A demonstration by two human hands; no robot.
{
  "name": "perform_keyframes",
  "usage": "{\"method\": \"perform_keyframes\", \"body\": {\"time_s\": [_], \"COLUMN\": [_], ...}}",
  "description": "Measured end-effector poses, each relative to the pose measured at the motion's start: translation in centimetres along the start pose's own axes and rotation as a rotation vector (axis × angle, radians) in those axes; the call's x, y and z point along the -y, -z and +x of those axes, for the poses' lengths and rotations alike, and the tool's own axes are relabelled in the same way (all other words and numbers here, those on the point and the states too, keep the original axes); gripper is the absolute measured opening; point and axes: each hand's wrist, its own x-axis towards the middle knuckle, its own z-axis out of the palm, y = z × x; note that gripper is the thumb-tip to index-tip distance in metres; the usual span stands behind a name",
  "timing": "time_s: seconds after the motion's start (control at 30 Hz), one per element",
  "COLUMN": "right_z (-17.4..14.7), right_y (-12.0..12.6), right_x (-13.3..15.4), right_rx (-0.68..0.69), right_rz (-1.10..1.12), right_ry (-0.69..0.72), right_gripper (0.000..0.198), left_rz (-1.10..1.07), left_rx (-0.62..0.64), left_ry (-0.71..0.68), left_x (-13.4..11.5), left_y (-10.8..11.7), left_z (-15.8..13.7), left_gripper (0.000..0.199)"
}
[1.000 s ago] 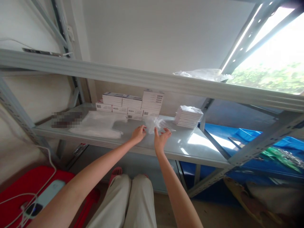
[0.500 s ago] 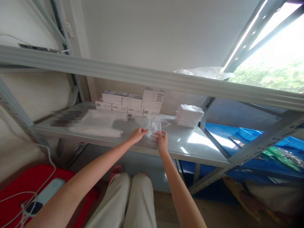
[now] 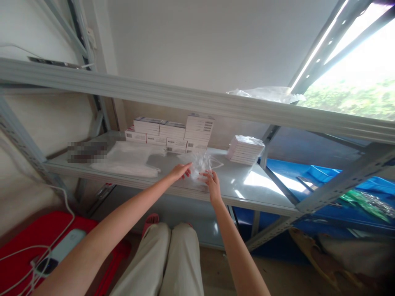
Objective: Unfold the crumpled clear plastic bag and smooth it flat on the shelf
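A small crumpled clear plastic bag (image 3: 201,163) lies on the grey metal shelf (image 3: 247,187) in front of me. My left hand (image 3: 179,171) reaches in from the left, fingers stretched out and touching the bag's left side. My right hand (image 3: 212,182) sits just right of it, fingertips pinching the bag's near edge. Behind the bag stand stacks of white boxes (image 3: 173,135) with barcodes. A smaller stack of flat white packs wrapped in plastic (image 3: 245,149) rests to the right.
A pile of flat clear bags (image 3: 128,160) lies on the shelf's left part. The upper shelf beam (image 3: 185,98) crosses overhead, with loose plastic (image 3: 268,93) on it. A phone on a cable (image 3: 57,257) rests on a red surface at lower left. Blue bins (image 3: 321,174) stand at right.
Both hands closed in on the clear bag and gathered it. The right hand slid nearer to me along the shelf, and the left fingers have now stretched out again.
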Motion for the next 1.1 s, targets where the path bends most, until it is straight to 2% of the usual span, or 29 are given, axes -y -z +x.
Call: {"method": "perform_keyframes", "body": {"time_s": [0.1, 0.2, 0.27, 0.43, 0.6, 0.73, 0.93, 1.1], "right_z": [-0.1, -0.3, -0.4, -0.8, -1.2, -1.1, -0.8, -0.1], "right_y": [0.0, 0.0, 0.0, 0.1, 0.3, 0.8, 2.6, 5.9], "right_x": [0.0, 0.1, 0.1, 0.1, 0.0, 0.0, 0.4, 1.4], "right_rx": [-0.007, 0.004, 0.017, 0.016, 0.035, -0.008, -0.076, -0.148], "right_rz": [-0.003, -0.029, -0.054, -0.093, -0.143, -0.180, -0.236, -0.310], "right_ry": [0.033, 0.033, 0.028, 0.060, 0.064, 0.074, 0.081, 0.074], "right_gripper": [0.033, 0.034, 0.035, 0.035, 0.037, 0.041, 0.041, 0.043], "left_rz": [0.013, -0.036, -0.069, -0.146, -0.244, -0.273, -0.258, -0.194], "left_rx": [-0.013, -0.001, 0.009, 0.013, -0.009, 0.020, 0.077, 0.100], "left_ry": [-0.066, -0.044, -0.008, 0.134, 0.184, 0.184, 0.191, 0.206], "left_x": [-0.2, -0.3, -0.5, -0.9, -0.6, 0.0, 0.7, 1.1], "left_y": [0.1, 0.1, 0.3, 0.4, 0.3, 0.8, 3.0, 4.9], "left_z": [-0.4, -0.9, -1.2, -1.4, -0.9, -0.8, -1.4, -2.0], "left_gripper": [0.038, 0.029, 0.030, 0.052, 0.032, 0.025, 0.020, 0.020]}}
